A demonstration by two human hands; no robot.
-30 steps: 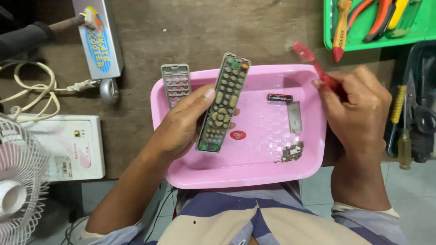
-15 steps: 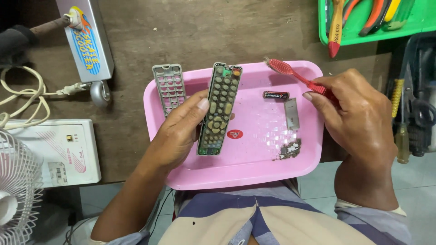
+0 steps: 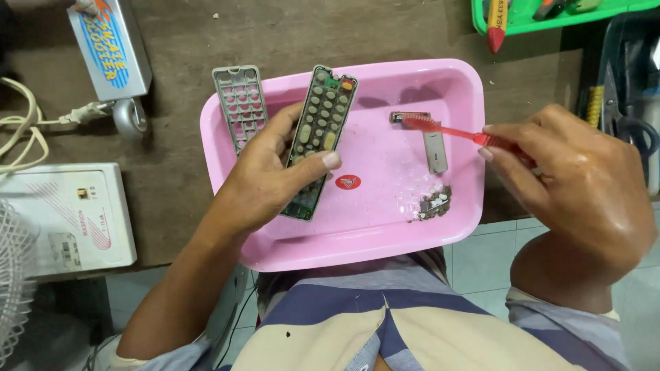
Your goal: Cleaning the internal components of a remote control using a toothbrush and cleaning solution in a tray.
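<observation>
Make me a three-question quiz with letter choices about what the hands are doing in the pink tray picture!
1. Where is the remote's keypad part?
A. in the left hand, over the pink tray
B. on the floor
C. in the green tray

2. What colour is the toothbrush?
A. blue
B. red
C. white

3. What is the right hand doing?
A. lying flat and empty
B. holding a fan
C. closed on the toothbrush handle

Answers: 1 A, the fingers wrap it above the tray. 2 B, handle and head are red. 3 C, thumb and fingers pinch the handle.
</observation>
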